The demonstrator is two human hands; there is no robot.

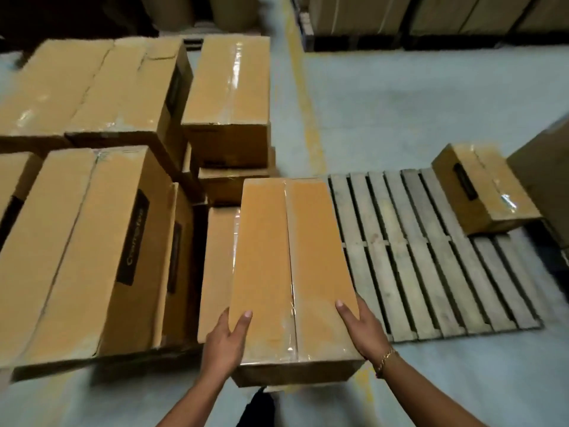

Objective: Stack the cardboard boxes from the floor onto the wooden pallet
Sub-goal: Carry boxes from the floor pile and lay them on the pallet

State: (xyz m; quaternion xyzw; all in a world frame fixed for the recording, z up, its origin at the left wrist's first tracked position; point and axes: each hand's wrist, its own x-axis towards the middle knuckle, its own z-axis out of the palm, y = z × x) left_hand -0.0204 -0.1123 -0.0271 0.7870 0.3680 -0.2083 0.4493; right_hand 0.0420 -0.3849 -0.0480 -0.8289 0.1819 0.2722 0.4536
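The cardboard box [264,266] nearest me is matt, smooth brown board, with glossy clear tape [292,322] along its seam. The pallet [412,272] is rough, grey, weathered wood. The floor [400,112] looks smooth and painted. My bracelet [385,362] is shiny gold-coloured metal.

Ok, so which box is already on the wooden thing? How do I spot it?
Find the grey slatted wooden pallet on the floor at right. One small taped box sits askew on its far right corner. It alone rests on the slats; the carried box is at its left edge.
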